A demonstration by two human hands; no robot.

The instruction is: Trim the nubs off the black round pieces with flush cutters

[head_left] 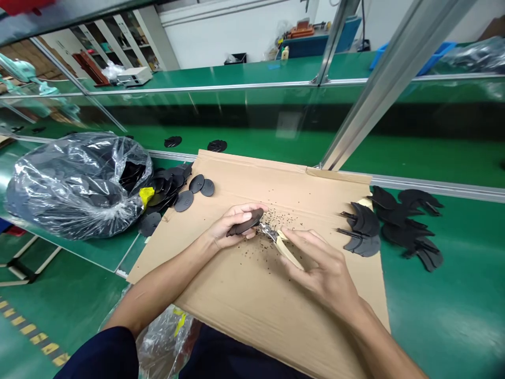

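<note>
My left hand (232, 223) is closed round a flat black plastic disc (246, 223), held edge-on above a sheet of cardboard (244, 295). My right hand (321, 266) grips small cutting pliers with pale yellow handles (282, 245); their metal jaws touch the rim of the disc. Tiny black trimmings (276, 218) lie scattered on the cardboard around both hands.
A clear plastic bag (79, 181) full of black discs lies at the left, with loose discs (185, 192) spilling beside it. A pile of black cut pieces (394, 226) sits at the right. A slanted aluminium post (374, 89) rises behind the cardboard. Another plastic bag (165, 342) lies at my lap.
</note>
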